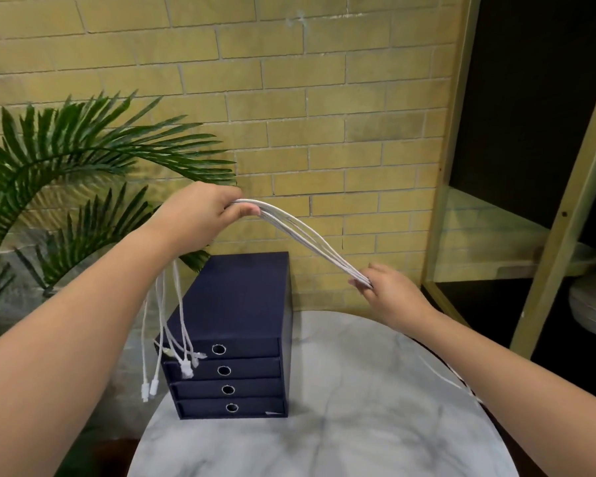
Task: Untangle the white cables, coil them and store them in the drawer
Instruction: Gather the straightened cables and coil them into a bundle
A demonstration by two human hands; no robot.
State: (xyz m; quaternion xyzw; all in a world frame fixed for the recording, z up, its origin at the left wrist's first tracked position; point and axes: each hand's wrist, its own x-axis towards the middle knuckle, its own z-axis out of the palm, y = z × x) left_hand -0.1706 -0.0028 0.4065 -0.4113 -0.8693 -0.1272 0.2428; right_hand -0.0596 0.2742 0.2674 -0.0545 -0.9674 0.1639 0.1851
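Observation:
Several white cables (301, 232) stretch in a bundle between my two raised hands, above the drawer unit. My left hand (200, 215) grips the bundle at its upper end, fingers curled round it. Loose cable ends with plugs (167, 339) hang from under that hand, down past the front left corner of the drawers. My right hand (386, 287) pinches the bundle lower down on the right, and cable tails (451, 380) trail below my right forearm. The dark blue drawer unit (241, 321) stands on the table with all its ring-pull drawers closed.
The round marble table (341, 425) holds the drawer unit near its far left edge. A palm plant (66, 173) stands at the left, close to my left arm. A yellow brick wall is behind. A shelf frame (544, 256) with stacked plates (592, 308) stands at the right.

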